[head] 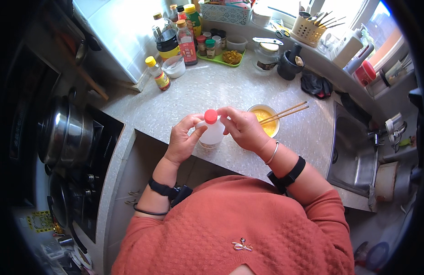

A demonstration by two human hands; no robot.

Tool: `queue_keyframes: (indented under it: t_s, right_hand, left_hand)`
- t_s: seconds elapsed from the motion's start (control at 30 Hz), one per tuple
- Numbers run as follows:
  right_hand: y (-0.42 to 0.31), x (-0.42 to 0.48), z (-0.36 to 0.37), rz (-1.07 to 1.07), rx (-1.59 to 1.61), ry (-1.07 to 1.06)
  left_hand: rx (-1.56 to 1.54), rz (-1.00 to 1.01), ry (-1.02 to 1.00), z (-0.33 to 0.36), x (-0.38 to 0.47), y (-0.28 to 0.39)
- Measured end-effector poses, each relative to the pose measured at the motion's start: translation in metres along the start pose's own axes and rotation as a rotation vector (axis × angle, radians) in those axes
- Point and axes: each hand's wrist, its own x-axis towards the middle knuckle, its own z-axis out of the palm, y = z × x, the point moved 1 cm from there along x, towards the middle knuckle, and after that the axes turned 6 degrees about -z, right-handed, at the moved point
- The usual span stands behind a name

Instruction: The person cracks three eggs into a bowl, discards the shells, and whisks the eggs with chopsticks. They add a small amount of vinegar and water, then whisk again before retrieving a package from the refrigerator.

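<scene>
A translucent white plastic bottle [212,135] with a red screw cap [211,116] stands in front of me near the counter's front edge. My left hand [185,135] pinches its left shoulder between thumb and fingers. On the other side, my right hand [244,129] has curled fingers against the bottle beside the cap; the exact contact of its fingertips is partly hidden. Just beyond my right hand is a white bowl [277,131] of beaten yellow egg [263,115]. A pair of wooden chopsticks [289,111] leans in it, the ends sticking out to the right.
Sauce bottles [186,44] and a green tray of spice jars [215,59] line the back. Farther right are a glass jar [266,58], a dark mortar [289,67] and a steel sink [352,151]. Pots [66,132] sit on the black hob [107,144] at left.
</scene>
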Motion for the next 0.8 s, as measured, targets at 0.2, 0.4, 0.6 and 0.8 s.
queue_keyframes:
  t_s: [0.2,0.4,0.6,0.8]
  right_hand:
    - [-0.004,0.004,-0.004,-0.209,-0.271,0.032]
    - [-0.021,0.011,-0.012,-0.046,-0.576,-0.098]
    - [-0.029,0.022,-0.003,-0.159,-0.578,-0.034]
    - [-0.029,0.027,-0.006,-0.097,-0.519,-0.062]
  left_hand:
    - [-0.025,-0.01,-0.002,-0.007,-0.002,-0.007]
    - [-0.035,0.003,-0.039,-0.014,-0.003,-0.011]
    - [-0.04,0.013,-0.049,-0.017,0.0,-0.01]
    - [-0.028,0.023,-0.066,-0.023,0.002,-0.01]
